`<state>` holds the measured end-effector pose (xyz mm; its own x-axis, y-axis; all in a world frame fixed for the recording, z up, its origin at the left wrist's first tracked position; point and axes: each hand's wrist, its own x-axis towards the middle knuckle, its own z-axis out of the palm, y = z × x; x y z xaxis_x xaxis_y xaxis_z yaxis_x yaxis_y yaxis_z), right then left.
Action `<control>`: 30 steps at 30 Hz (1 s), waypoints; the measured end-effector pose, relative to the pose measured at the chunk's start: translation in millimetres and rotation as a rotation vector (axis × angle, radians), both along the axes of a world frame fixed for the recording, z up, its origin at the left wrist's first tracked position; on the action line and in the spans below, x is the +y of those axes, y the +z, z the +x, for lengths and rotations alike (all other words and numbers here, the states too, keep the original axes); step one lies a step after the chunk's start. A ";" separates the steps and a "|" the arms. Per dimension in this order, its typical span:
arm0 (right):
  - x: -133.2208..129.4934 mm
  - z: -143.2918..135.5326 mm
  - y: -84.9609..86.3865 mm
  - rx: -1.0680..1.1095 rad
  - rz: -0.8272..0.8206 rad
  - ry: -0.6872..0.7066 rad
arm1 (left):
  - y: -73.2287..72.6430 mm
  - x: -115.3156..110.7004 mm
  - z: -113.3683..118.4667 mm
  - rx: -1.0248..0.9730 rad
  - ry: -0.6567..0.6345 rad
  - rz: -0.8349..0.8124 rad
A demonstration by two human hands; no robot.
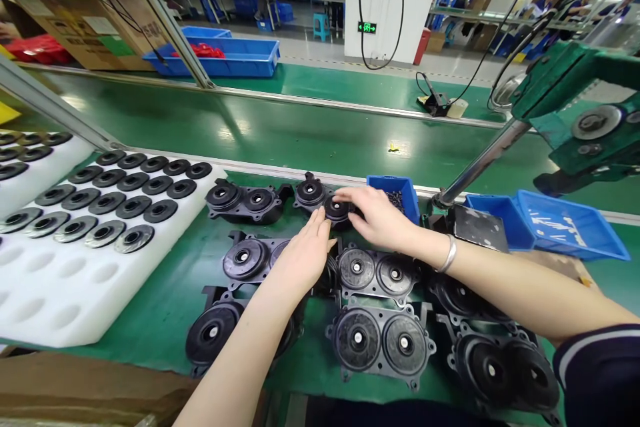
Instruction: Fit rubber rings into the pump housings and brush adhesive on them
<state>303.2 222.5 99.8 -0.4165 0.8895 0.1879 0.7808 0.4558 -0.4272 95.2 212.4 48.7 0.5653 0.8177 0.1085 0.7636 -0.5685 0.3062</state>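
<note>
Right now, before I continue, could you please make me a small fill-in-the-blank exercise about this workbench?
1. The left hand and right hand are at a ____ housing.
2. The silver bangle is on the person's ____ wrist.
3. The dark discs lie on a ____ foam tray.
4. The machine at the right has a ____ painted body.

Missing words: black; right; white; green.

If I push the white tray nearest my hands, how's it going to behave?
The white tray is probably light for its size, since it looks like foam. Its thick slab suggests stiffness. The black discs on it might shift if it tilted.
</note>
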 end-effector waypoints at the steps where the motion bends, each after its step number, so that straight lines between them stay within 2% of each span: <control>1: 2.3 2.8 2.7 -0.006 0.025 -0.046 | 0.0 -0.3 -0.3 -0.004 -0.001 0.011; 3: 7.5 8.3 5.6 -0.050 0.031 -0.120 | -0.3 -0.4 -0.4 -0.008 -0.002 0.032; 5: 11.7 11.2 4.6 -0.101 0.004 -0.133 | -0.9 0.1 0.2 -0.001 -0.002 0.045; 9: 10.1 7.8 -4.1 -0.177 0.001 -0.089 | -1.3 1.3 2.0 0.034 -0.003 0.052; 14: -7.0 3.2 -10.6 -0.270 0.061 -0.001 | 2.0 1.1 3.2 0.070 -0.007 0.051; 20: -17.6 1.0 -9.7 -0.352 0.121 0.119 | 2.6 -0.3 5.3 0.101 0.003 0.055; 30: -20.2 -16.2 -7.3 -0.348 0.158 0.199 | 0.1 -1.1 5.2 0.096 0.013 0.038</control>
<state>287.0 202.3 92.5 -0.6397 0.7571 0.1330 0.7564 0.6508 -0.0666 100.4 211.3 48.8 0.5640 0.8214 0.0855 0.7957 -0.5682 0.2100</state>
